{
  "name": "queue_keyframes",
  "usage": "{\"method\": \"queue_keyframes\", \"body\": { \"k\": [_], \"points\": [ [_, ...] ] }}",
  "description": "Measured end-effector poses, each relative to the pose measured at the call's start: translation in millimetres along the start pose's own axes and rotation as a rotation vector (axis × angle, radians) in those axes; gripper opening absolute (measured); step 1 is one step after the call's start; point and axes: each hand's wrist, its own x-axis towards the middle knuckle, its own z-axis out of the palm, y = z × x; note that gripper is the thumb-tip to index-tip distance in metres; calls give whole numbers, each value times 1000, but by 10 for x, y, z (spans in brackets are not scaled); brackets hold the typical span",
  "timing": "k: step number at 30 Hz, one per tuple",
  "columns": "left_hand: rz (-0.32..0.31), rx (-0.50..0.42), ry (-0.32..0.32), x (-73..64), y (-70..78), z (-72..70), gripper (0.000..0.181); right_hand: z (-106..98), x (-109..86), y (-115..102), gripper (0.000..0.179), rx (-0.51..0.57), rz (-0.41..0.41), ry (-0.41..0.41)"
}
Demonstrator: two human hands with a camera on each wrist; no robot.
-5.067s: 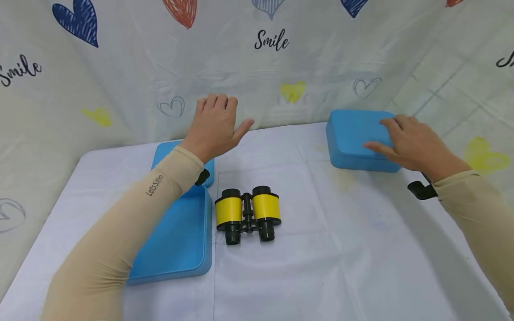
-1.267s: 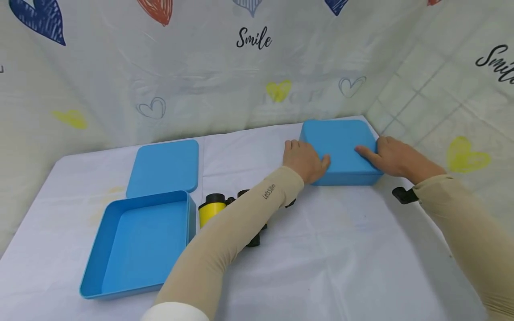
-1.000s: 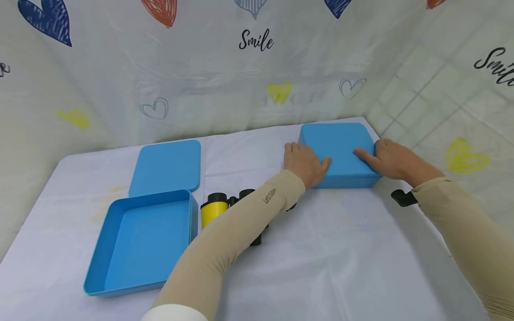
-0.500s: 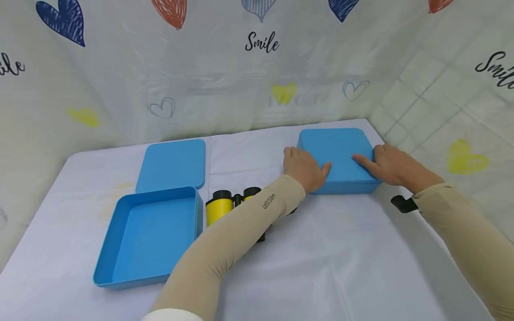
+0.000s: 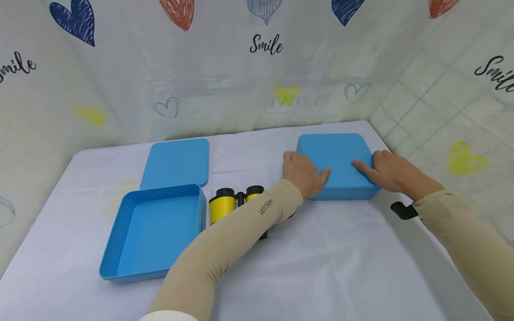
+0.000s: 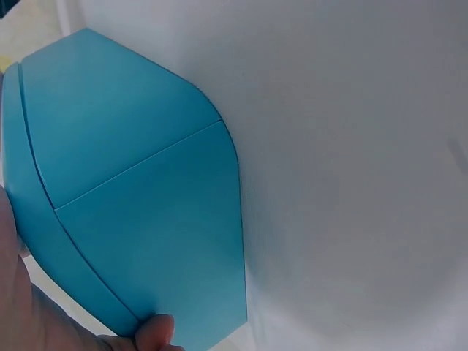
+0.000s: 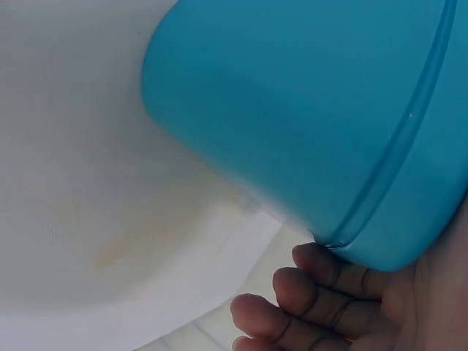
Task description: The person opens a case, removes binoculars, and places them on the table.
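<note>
A lidded blue plastic box (image 5: 339, 154) sits at the back right of the white-covered table, between both hands. My left hand (image 5: 304, 174) holds its left side, thumb near the front edge of the lid; in the left wrist view, a fingertip (image 6: 155, 333) presses the side wall below the lid seam. My right hand (image 5: 401, 174) grips the right side, its thumb lying on top of the lid. In the right wrist view, fingers (image 7: 292, 292) reach along the box's corner by the lid seam.
An uncovered blue box (image 5: 160, 232) stands at the left, with a flat blue lid (image 5: 176, 162) behind it. Yellow and black binoculars (image 5: 222, 208) lie beside the box, partly hidden under my left forearm. A printed curtain (image 5: 225, 67) hangs behind the table.
My left hand has come across from the left to the lidded box. My right hand has shifted from its top to its right side. The box has slid nearer, away from the table's back edge.
</note>
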Motion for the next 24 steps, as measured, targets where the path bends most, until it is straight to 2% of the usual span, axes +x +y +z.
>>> {"method": "queue_keyframes", "body": {
  "k": [13,24],
  "points": [
    [27,46,-9,-163,-64,16,81,42,-95,-113,89,-3,-26,5],
    [64,54,31,-352,-126,20,79,79,-168,-169,81,-7,-74,34]
  ]
}}
